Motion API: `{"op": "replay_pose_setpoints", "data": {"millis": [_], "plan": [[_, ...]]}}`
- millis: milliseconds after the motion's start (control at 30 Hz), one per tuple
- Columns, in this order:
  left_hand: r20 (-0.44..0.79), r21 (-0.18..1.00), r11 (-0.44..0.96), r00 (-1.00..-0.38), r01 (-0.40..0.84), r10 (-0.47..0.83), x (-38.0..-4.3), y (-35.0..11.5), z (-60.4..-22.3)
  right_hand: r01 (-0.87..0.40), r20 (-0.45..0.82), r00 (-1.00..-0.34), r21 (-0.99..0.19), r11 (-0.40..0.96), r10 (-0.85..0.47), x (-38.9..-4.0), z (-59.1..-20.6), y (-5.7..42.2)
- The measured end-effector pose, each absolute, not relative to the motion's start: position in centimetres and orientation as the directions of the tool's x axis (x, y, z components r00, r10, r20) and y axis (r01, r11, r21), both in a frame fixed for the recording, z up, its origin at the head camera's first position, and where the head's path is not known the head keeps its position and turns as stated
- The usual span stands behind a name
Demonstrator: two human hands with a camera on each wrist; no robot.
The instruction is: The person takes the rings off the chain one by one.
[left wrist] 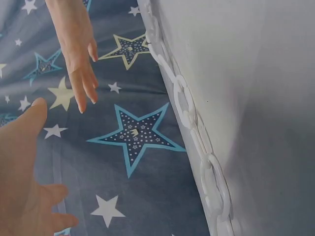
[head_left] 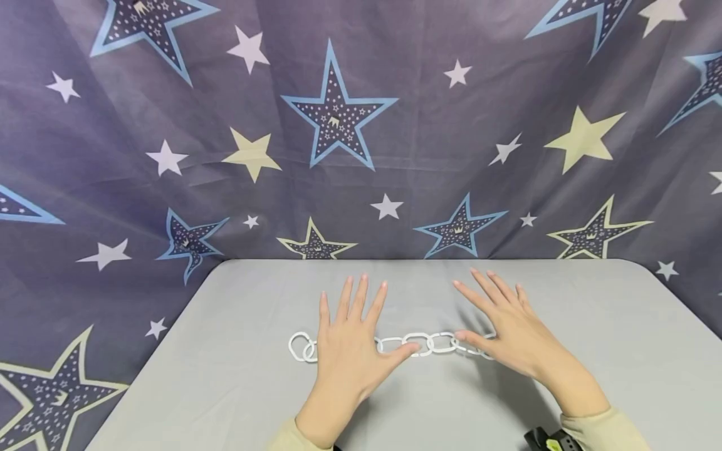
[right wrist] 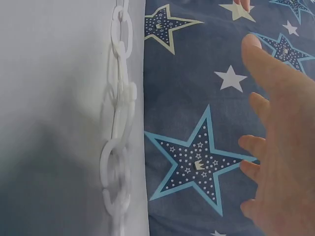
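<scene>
A white plastic chain (head_left: 417, 335) of linked oval rings lies across the grey table from side to side, and both wrist views show its links (left wrist: 183, 101) (right wrist: 118, 162) up close. Above its left part my left hand (head_left: 352, 351) hovers with the fingers straight and spread, hiding some links. My right hand (head_left: 516, 332) is held over the chain's right end, fingers also spread, and covers that end. Neither hand holds anything. In both wrist views a gap separates the hand from the chain.
The grey table (head_left: 225, 388) ends at a dark curtain (head_left: 429, 156) printed with stars, which hangs behind it and down its sides. A black device with a green part (head_left: 553, 441) sits by the right sleeve.
</scene>
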State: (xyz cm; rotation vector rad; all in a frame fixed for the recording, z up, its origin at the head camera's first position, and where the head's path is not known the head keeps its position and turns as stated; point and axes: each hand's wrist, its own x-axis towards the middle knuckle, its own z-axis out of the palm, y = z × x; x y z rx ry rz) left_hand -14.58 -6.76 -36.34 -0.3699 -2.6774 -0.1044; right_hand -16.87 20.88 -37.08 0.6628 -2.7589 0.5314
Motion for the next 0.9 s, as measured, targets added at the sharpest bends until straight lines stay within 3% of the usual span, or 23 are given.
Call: {"op": "replay_pose_setpoints", "data": {"millis": [900], "plan": [[0.367,-0.006,0.925,-0.86,0.38,0.356,-16.0,-3.7,-36.5,-0.538,0.405,-0.823,-0.331,0.775,-0.399,-17.8,-37.1,24.4]]}}
